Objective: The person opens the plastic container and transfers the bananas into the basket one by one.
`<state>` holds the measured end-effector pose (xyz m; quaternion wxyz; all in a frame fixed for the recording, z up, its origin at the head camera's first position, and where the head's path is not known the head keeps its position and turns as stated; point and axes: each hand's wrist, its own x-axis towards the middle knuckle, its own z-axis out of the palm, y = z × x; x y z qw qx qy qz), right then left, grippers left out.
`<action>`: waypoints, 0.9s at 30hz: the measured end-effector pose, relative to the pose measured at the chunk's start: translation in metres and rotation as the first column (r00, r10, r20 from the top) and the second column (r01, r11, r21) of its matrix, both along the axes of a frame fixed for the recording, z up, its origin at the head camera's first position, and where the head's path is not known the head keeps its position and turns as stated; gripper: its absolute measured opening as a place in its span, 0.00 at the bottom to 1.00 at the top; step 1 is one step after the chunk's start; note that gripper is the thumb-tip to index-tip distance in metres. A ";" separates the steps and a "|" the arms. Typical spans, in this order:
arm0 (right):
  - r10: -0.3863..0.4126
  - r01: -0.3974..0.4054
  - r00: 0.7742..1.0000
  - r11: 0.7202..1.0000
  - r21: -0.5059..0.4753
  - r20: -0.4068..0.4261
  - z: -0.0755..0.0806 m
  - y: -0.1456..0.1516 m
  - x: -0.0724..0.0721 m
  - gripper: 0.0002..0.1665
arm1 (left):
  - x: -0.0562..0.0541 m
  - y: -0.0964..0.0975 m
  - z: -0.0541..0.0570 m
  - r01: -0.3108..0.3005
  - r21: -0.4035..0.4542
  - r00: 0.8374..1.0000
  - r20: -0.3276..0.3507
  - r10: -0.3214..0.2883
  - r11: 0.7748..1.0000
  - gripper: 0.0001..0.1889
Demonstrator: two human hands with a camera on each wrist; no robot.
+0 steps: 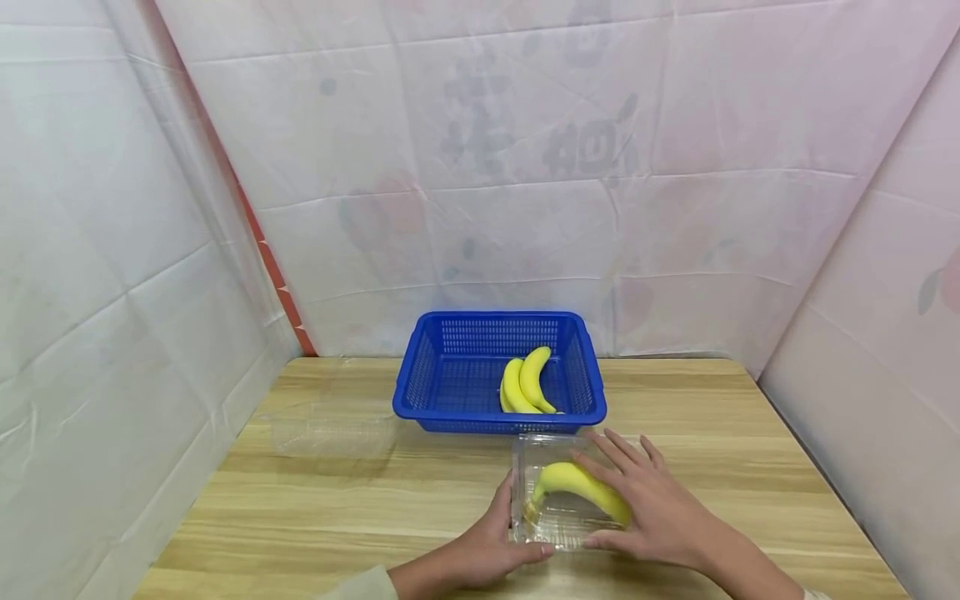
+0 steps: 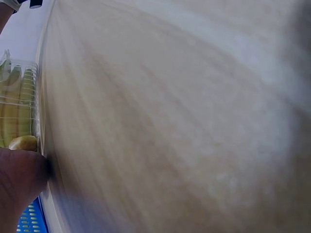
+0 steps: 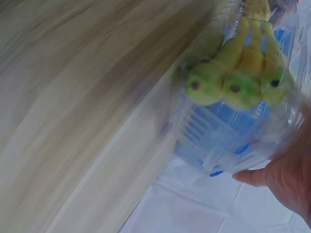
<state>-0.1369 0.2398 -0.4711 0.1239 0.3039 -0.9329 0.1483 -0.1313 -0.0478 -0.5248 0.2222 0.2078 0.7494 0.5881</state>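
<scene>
A clear plastic box point(image 1: 525, 450) lies on the table at the front, with yellow bananas point(image 1: 573, 477) inside. Through its ribbed wall the right wrist view shows several banana ends point(image 3: 243, 90) side by side. My left hand point(image 1: 487, 546) holds the box's left front corner, thumb along the front and fingers at the left side. My right hand point(image 1: 663, 508) rests spread over the box's right part, fingers fairly straight toward the back and thumb near the front edge. Whether the lid is fully closed cannot be made out.
Behind the box stands a blue plastic basket point(image 1: 412, 379) with more bananas point(image 1: 534, 379) in its right half. Another clear plastic box point(image 1: 330, 435) sits at the left of the wooden table point(image 1: 337, 508). White sheeting point(image 1: 525, 225) rises along the back and sides.
</scene>
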 end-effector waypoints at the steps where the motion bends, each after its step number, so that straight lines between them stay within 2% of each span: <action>1: 0.006 -0.006 1.000 1.000 -0.008 0.004 0.000 0.002 0.000 0.59 | 0.000 0.000 0.000 0.000 -0.001 1.000 0.003 0.000 1.000 0.60; 9: 0.005 -0.005 0.998 1.000 0.010 0.056 0.000 0.024 0.001 0.63 | -0.001 0.000 -0.003 -0.006 -0.037 1.000 0.000 0.006 0.999 0.60; 14: 0.008 -0.009 0.996 1.000 0.003 0.087 -0.003 0.029 0.000 0.63 | -0.001 -0.001 -0.004 0.009 -0.029 1.000 -0.018 -0.010 1.000 0.61; 21: 0.029 -0.029 0.999 0.999 0.014 0.044 -0.003 0.027 -0.005 0.61 | -0.002 -0.002 -0.003 0.025 -0.022 0.999 -0.043 -0.026 0.999 0.60; 27: 0.018 -0.019 0.998 1.000 0.015 0.053 -0.003 0.027 -0.006 0.61 | -0.003 -0.003 -0.002 0.014 -0.042 0.999 -0.037 -0.016 0.999 0.60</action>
